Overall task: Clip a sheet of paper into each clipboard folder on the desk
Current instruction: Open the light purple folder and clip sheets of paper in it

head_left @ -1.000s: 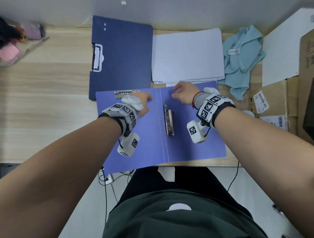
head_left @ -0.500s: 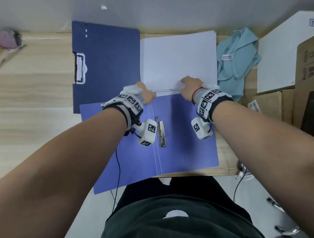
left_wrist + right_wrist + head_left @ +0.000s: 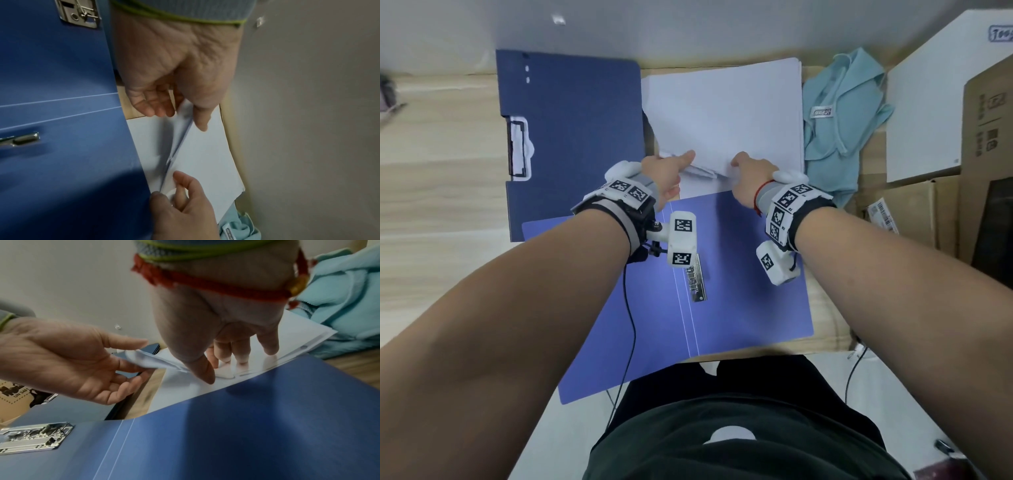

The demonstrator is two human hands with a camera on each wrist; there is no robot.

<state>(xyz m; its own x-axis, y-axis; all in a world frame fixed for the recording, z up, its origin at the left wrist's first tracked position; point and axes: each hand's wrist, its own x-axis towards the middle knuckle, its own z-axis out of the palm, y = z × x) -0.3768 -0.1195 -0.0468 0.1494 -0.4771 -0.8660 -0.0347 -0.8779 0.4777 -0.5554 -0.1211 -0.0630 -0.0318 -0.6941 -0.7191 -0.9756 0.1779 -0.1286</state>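
An open light-blue folder (image 3: 739,291) lies in front of me, its metal clip (image 3: 697,281) by the spine. Behind it sits a stack of white paper (image 3: 726,113). My left hand (image 3: 685,161) pinches the raised near edge of the top sheet (image 3: 205,154), thumb on top and fingers beneath. The right hand (image 3: 739,164) presses its fingertips (image 3: 242,358) down on the stack near that edge, with the thumb by the lower sheets. A dark-blue clipboard folder (image 3: 571,137) lies closed at the back left.
A light-teal cloth (image 3: 839,120) lies right of the paper. Cardboard boxes (image 3: 983,137) and a white board (image 3: 928,102) crowd the right side. A wall runs close behind the desk. Bare wooden desk (image 3: 441,171) extends to the left.
Both hands left the open folder and moved forward to the paper stack. The left hand has pinched and lifted the top sheet's near edge while the right presses down.
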